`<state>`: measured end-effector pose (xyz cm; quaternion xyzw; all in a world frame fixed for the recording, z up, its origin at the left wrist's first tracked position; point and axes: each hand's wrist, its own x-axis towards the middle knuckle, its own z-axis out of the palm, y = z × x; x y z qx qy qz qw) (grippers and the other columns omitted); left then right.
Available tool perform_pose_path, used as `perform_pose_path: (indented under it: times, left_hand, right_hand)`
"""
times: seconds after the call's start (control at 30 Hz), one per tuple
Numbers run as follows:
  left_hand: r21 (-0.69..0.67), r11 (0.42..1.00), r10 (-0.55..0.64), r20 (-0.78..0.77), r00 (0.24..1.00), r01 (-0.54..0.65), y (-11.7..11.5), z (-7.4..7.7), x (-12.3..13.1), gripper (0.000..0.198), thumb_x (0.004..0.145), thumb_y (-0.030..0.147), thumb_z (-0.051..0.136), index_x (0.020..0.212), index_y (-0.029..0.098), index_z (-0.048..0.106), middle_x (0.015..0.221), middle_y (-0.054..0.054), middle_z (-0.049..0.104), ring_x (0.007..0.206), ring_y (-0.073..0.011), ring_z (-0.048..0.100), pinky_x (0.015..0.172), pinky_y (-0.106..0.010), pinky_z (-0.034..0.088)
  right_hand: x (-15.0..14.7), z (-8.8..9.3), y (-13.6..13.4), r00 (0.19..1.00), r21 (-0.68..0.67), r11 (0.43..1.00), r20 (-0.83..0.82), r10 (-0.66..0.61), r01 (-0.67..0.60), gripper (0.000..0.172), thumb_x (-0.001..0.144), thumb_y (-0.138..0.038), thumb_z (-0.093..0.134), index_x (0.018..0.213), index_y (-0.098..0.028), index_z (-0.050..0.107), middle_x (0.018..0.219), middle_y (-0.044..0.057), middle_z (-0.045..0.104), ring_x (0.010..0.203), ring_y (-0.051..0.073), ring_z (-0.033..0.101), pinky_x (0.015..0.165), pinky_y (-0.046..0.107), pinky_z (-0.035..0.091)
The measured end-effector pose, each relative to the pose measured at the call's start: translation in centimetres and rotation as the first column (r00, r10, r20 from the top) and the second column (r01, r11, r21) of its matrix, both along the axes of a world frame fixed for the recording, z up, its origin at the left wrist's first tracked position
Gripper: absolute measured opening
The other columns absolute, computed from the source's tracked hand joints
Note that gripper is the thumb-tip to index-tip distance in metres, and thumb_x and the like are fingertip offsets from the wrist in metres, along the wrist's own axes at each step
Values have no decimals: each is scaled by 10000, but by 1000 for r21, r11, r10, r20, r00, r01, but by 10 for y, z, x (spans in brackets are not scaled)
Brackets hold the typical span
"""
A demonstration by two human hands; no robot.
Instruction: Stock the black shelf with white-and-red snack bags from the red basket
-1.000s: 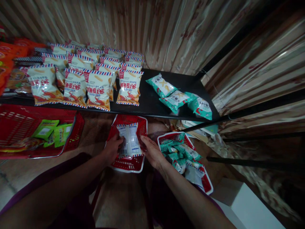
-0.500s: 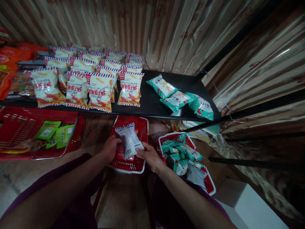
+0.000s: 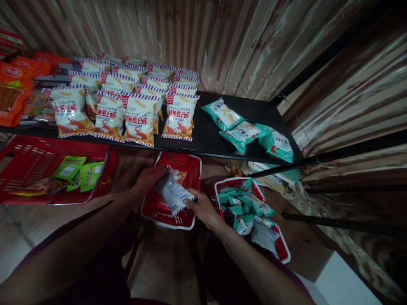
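A white snack bag [image 3: 174,195], its printed back facing up, is over the middle red basket [image 3: 159,215]. My right hand [image 3: 201,206] pinches the bag's right end between thumb and fingers. At the bag's upper left is my left hand [image 3: 150,178], dim and blurred, so its grip is unclear. Part of another snack bag [image 3: 179,176] shows inside the basket behind the held one. White and orange snack bags [image 3: 139,118] stand in rows on the black shelf [image 3: 206,135] above the basket.
Teal snack bags [image 3: 224,113] lie on the shelf's right part. More fill the right red basket [image 3: 284,243], with a white bag [image 3: 263,235]. Green packets [image 3: 90,176] lie in the left red basket [image 3: 19,169]. A white box [image 3: 341,275] and dark shelf frame stand at right.
My left hand has moved up and slightly right along the bag. The bag has tilted, its right end still in my right hand. The view has shifted a little.
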<state>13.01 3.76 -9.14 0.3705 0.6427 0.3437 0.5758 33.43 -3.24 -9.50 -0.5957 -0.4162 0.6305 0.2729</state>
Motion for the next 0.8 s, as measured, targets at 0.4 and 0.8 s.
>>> perform_pose_path:
  times: [0.4,0.8]
  left_hand:
    - [10,996,91,-13,996,-91,-2,-1,4,181,592,293,649,719,170,608,655,10,607,629,-136,521,619,-257,385]
    - [1,999,50,-132,990,-50,1,4,11,53,663,216,577,676,168,598,621,5,592,612,-143,527,598,-253,381]
  right_hand:
    - [5,-4,1,999,18,1000,23,24,-25,305,715,-284,601,997,-188,664,811,-2,682,667,133,572,661,269,479]
    - [9,-2,4,995,-25,995,20,-99,99,285,687,-321,617,939,-193,655,704,-5,640,637,143,593,641,286,508]
